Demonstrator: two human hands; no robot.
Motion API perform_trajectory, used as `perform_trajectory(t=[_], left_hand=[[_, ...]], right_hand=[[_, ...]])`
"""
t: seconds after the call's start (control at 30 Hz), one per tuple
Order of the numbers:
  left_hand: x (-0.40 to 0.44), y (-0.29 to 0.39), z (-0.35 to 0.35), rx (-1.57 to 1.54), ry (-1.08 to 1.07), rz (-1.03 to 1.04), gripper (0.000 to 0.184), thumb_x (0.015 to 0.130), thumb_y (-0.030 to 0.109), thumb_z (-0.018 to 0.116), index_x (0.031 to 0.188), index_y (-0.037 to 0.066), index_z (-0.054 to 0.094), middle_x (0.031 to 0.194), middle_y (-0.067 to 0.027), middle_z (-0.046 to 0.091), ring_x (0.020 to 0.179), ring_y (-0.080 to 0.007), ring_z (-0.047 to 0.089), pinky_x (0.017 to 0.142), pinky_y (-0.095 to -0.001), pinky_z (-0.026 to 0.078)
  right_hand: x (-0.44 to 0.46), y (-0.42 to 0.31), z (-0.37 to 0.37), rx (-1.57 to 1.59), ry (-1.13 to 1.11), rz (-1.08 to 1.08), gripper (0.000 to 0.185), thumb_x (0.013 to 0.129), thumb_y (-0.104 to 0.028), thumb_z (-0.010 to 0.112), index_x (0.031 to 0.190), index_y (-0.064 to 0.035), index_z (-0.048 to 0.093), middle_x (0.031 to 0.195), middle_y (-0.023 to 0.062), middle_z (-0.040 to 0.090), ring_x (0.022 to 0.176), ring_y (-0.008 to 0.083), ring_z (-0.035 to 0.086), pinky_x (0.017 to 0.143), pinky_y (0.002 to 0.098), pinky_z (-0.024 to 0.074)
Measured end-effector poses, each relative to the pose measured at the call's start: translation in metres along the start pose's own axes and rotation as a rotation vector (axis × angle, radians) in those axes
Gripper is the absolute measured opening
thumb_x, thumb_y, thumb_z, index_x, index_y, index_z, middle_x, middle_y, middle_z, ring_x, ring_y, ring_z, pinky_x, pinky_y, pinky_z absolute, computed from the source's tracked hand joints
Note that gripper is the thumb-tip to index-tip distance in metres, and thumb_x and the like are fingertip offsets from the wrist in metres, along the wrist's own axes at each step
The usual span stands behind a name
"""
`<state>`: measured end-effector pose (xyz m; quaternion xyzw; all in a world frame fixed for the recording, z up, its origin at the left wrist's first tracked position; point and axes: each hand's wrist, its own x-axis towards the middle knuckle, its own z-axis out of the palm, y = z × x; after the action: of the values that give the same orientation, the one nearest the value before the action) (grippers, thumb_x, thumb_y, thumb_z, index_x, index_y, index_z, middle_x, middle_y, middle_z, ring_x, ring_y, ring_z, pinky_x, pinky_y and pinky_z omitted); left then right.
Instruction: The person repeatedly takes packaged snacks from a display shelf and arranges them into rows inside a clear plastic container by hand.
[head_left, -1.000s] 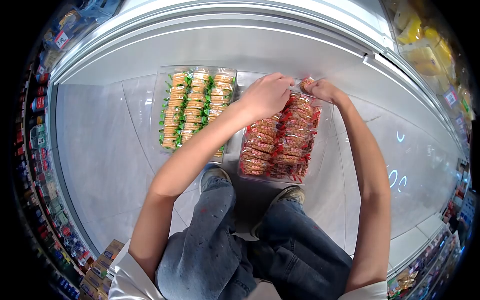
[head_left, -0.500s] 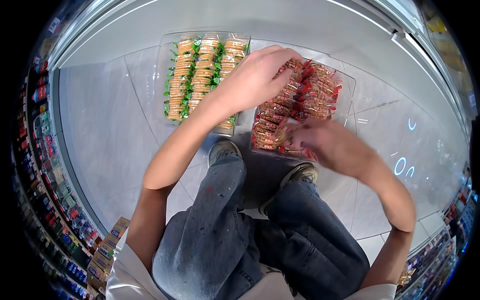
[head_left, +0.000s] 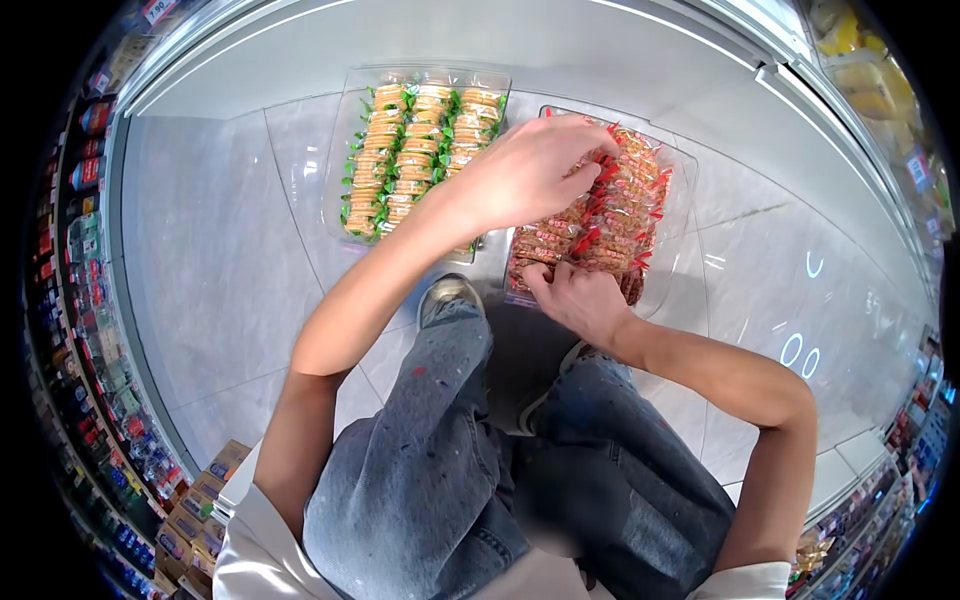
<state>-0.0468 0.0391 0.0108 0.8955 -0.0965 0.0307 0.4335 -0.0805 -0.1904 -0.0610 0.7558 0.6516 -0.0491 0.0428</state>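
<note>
A clear plastic box (head_left: 681,195) lies on the floor, filled with rows of brown wrapped snacks (head_left: 610,225) with red ends. My left hand (head_left: 540,170) arches over the far left part of these rows, its fingers and thumb curled down round the packets there. At the near end of the box, my right hand (head_left: 590,305) has its thumb and fingers bent against the wrapped snacks in the left row. Its fingertips are partly hidden among them. To the left stands a second clear box (head_left: 334,190) holding rows of round pale biscuits (head_left: 415,160) in green-ended wrappers.
Beneath both boxes is a grey tiled floor (head_left: 220,220). A pale curved wall (head_left: 450,40) borders the far side. Packed shelves (head_left: 90,330) run along the left, with cardboard boxes (head_left: 190,530) near them. My shoe (head_left: 450,292) is close to the biscuit box.
My right hand has moved left and down to the near end of the left row, and the packet it held now sits among the others. My left hand stays over the row.
</note>
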Motion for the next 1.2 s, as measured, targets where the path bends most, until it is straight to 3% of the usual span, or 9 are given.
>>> perform_trajectory(t=[0.27,0.57,0.63,0.7,0.77,0.83,0.97,1.1,1.2], left_hand=[[0.018,0.018,-0.048,-0.052,0.133,-0.117,0.028,0.101,0.009,0.065,0.128,0.004,0.071,0.121,-0.0166,0.074,0.105,-0.0339,0.073,0.09,-0.042,0.059],[0.149,0.003,-0.149,-0.137,0.665,0.091,0.028,0.107,0.008,0.065,0.131,-0.004,0.068,0.124,-0.0111,0.074,0.12,-0.0179,0.07,0.104,-0.0353,0.056],[0.21,-0.037,-0.172,0.154,0.752,0.001,0.037,0.098,0.011,0.066,0.133,-0.002,0.067,0.114,-0.0207,0.077,0.105,-0.0261,0.077,0.085,-0.0361,0.06],[0.226,-0.008,-0.204,-0.182,0.478,-0.351,0.064,0.11,0.028,0.061,0.159,-0.007,0.038,0.117,-0.0244,0.073,0.101,-0.0253,0.074,0.087,-0.0355,0.059],[0.308,-0.141,-0.202,0.373,0.732,-0.266,0.065,0.107,0.043,0.059,0.151,-0.005,0.052,0.115,-0.0305,0.076,0.108,-0.039,0.075,0.093,-0.0477,0.058],[0.305,-0.124,-0.211,0.26,0.581,-0.312,0.056,0.105,0.043,0.06,0.139,-0.002,0.063,0.111,-0.0301,0.076,0.11,-0.0452,0.073,0.097,-0.0537,0.055],[0.263,-0.054,-0.184,0.351,0.61,-0.404,0.042,0.103,0.037,0.059,0.118,0.003,0.076,0.109,-0.0301,0.076,0.109,-0.0494,0.072,0.1,-0.056,0.054],[0.234,-0.035,-0.15,0.276,0.709,-0.053,0.029,0.099,0.026,0.063,0.107,0.0,0.074,0.108,-0.0298,0.076,0.109,-0.0493,0.071,0.099,-0.0556,0.056],[0.216,-0.004,-0.144,-0.053,0.62,0.07,0.036,0.1,0.019,0.072,0.125,-0.004,0.063,0.112,-0.0241,0.075,0.106,-0.0336,0.076,0.09,-0.0436,0.061]], right_hand=[[0.012,0.037,-0.065,0.043,-0.07,0.123,0.035,0.107,-0.044,0.062,0.105,-0.0096,0.055,0.068,0.0055,0.065,0.054,0.0232,0.069,0.044,0.0375,0.0518],[0.143,0.228,-0.22,0.385,0.862,0.526,0.022,0.101,-0.024,0.07,0.107,-0.0047,0.06,0.081,0.0163,0.074,0.068,0.0334,0.074,0.06,0.0423,0.0559],[0.198,0.294,-0.216,0.296,1.009,0.534,0.031,0.103,-0.028,0.071,0.119,-0.0029,0.062,0.096,0.0173,0.077,0.08,0.0277,0.078,0.068,0.036,0.0602],[0.246,0.352,-0.208,0.485,0.975,0.633,0.057,0.1,-0.039,0.069,0.139,0.0017,0.061,0.118,0.0175,0.077,0.096,0.0262,0.075,0.09,0.0393,0.0567],[0.281,0.387,-0.21,0.805,0.776,0.842,0.062,0.1,-0.037,0.07,0.144,0.0047,0.056,0.12,0.016,0.076,0.106,0.0259,0.076,0.092,0.0366,0.0569],[0.288,0.408,-0.209,0.931,0.645,0.807,0.06,0.101,-0.035,0.07,0.145,0.0044,0.055,0.121,0.0151,0.076,0.106,0.0238,0.076,0.09,0.0355,0.0587],[0.281,0.369,-0.215,1.249,0.861,0.708,0.028,0.097,-0.003,0.075,0.123,0.0024,0.066,0.099,0.0144,0.076,0.08,0.0204,0.072,0.066,0.0332,0.0594],[0.228,0.326,-0.226,1.441,0.884,0.529,0.039,0.097,-0.004,0.076,0.133,0.0047,0.062,0.102,0.0192,0.077,0.081,0.0229,0.074,0.064,0.032,0.0604],[0.185,0.297,-0.24,1.11,1.088,0.486,0.059,0.092,-0.002,0.082,0.142,0.0078,0.051,0.107,0.0197,0.076,0.091,0.0225,0.076,0.074,0.033,0.0626]])
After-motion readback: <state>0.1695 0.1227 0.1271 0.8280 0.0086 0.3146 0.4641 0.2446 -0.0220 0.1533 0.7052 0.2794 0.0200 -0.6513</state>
